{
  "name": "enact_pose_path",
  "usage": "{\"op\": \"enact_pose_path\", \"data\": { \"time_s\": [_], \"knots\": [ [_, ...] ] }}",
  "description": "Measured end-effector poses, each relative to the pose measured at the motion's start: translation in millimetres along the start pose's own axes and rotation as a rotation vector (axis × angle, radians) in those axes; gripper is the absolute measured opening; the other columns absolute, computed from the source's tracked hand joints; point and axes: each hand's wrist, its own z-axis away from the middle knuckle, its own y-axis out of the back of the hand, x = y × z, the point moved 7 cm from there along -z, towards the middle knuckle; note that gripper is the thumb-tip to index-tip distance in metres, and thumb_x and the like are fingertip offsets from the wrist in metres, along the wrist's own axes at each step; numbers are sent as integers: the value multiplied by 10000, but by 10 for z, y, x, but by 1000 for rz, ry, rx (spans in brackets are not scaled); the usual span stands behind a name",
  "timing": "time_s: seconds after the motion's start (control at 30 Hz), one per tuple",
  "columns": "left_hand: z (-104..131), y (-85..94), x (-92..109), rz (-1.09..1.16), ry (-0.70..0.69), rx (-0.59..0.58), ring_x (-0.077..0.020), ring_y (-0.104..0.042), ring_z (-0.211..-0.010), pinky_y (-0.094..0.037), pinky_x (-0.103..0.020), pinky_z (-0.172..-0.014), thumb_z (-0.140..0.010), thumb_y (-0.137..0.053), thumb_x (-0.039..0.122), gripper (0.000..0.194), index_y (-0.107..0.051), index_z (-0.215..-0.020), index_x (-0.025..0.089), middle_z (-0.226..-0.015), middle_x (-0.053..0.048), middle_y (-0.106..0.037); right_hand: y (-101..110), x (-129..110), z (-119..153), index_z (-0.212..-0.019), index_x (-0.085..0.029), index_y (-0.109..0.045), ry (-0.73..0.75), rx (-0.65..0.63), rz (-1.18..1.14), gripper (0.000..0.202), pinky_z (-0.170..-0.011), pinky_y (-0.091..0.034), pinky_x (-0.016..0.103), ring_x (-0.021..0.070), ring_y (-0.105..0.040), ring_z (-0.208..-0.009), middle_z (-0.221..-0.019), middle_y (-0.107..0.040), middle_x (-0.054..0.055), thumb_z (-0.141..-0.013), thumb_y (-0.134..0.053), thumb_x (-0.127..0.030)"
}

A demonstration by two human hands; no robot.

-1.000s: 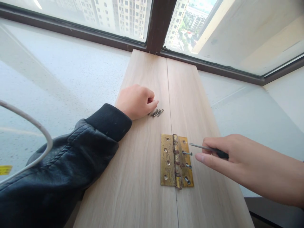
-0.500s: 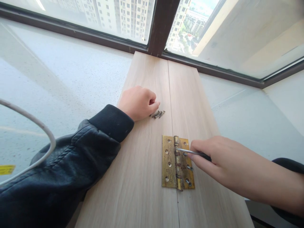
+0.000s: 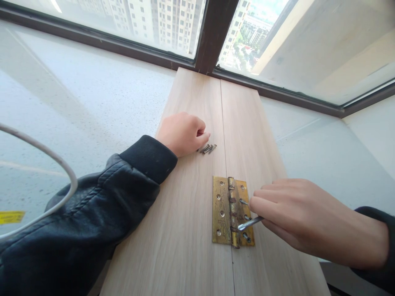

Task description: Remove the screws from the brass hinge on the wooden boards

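Observation:
A brass hinge point(image 3: 221, 224) lies opened flat across the seam between two pale wooden boards. Its left leaf has bare holes, while several screws point(image 3: 247, 237) poke up loosely in the right leaf. My right hand point(image 3: 286, 218), closed, holds a screwdriver point(image 3: 251, 223); its metal shaft points left, with the tip over the lower part of the hinge knuckle. My left hand point(image 3: 183, 133) rests on the left board with its fingers curled in, and whatever they may hold is hidden. Right beside it is a small pile of loose screws point(image 3: 209, 149).
The boards point(image 3: 173, 230) run up to a dark window frame point(image 3: 208, 37). Speckled white sill point(image 3: 129, 86) spreads on both sides. A white cable point(image 3: 61, 160) loops past my left sleeve, near a yellow label point(image 3: 11, 216).
My right hand has turned, and the screwdriver tip has swung down from the upper knuckle to the lower part of the hinge. My left hand keeps its place by the loose screws.

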Motion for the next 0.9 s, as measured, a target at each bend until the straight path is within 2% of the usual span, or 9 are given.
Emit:
{"op": "enact_pose_path", "data": {
  "time_s": [0.1, 0.23, 0.33, 0.4, 0.47, 0.53, 0.7, 0.83, 0.9],
  "knots": [
    [-3, 3, -2, 8, -5, 7, -97, -288, -504, -207, -294, -529, -790, -517, 405, 337, -545, -547, 173, -524, 2, -463, 6, 10, 31, -717, -198, -390, 104, 70, 18, 238, -526, -187, 297, 145, -318, -532, -608, -415, -17, -917, -357, -75],
    [-3, 2, -5, 25, 2, -2, -104, -314, -521, -215, -296, -535, -786, -516, 410, 335, -535, -549, 173, -542, -1, -481, -7, 86, 94, -803, -192, -511, 55, 132, -106, 196, -526, -223, 290, 136, -352, -550, -626, -447, -13, -889, -386, -67],
    [-3, 0, -1, 24, 3, -4, -104, -308, -520, -215, -296, -536, -784, -515, 410, 335, -529, -547, 174, -541, 0, -477, -1, 250, 147, -922, -204, -561, -208, 192, -314, 141, -507, -282, 251, 100, -375, -510, -605, -458, -45, -867, -457, -128],
    [-3, -3, 0, 23, 1, 0, -103, -297, -516, -212, -297, -534, -783, -513, 411, 337, -521, -543, 174, -537, 1, -467, -71, 346, 181, -873, -200, -578, -397, 136, -424, 73, -477, -299, 231, 82, -356, -469, -560, -421, -59, -878, -522, -246],
    [-4, -9, 0, 20, 0, 1, -101, -282, -511, -210, -298, -533, -781, -513, 404, 336, -513, -537, 174, -531, 2, -456, -157, 353, 182, -738, -190, -556, -462, 27, -482, 216, -453, -286, 230, 78, -350, -458, -533, -400, -52, -890, -541, -342],
    [-5, -13, -3, 17, 0, 2, -99, -270, -508, -207, -299, -533, -780, -513, 399, 335, -509, -534, 173, -527, 3, -450, -208, 325, 160, -687, -181, -539, -455, -39, -546, 283, -464, -301, 226, 78, -394, -484, -554, -450, -35, -912, -518, -350],
    [-4, -6, -3, 5, -4, -4, -99, -275, -512, -206, -296, -534, -787, -507, 407, 337, -526, -545, 174, -532, 3, -460, -227, 245, 71, -789, -173, -578, -337, -67, -745, 252, -563, -381, 207, 78, -490, -593, -681, -564, -16, -967, -449, -294],
    [-2, 3, 1, 8, -8, -6, -109, -336, -525, -215, -300, -530, -790, -514, 403, 332, -531, -549, 177, -546, -2, -493, -227, 270, 47, -736, -166, -555, -329, -23, -761, 268, -553, -385, 217, 87, -465, -571, -642, -527, -15, -953, -478, -304],
    [-1, 3, 5, 9, -15, -7, -113, -365, -530, -218, -302, -528, -795, -517, 403, 334, -534, -550, 176, -550, -5, -510, -216, 319, 67, -814, -173, -600, -372, 47, -722, 202, -546, -408, 226, 99, -495, -571, -664, -564, -4, -938, -490, -287]
  ]
}}
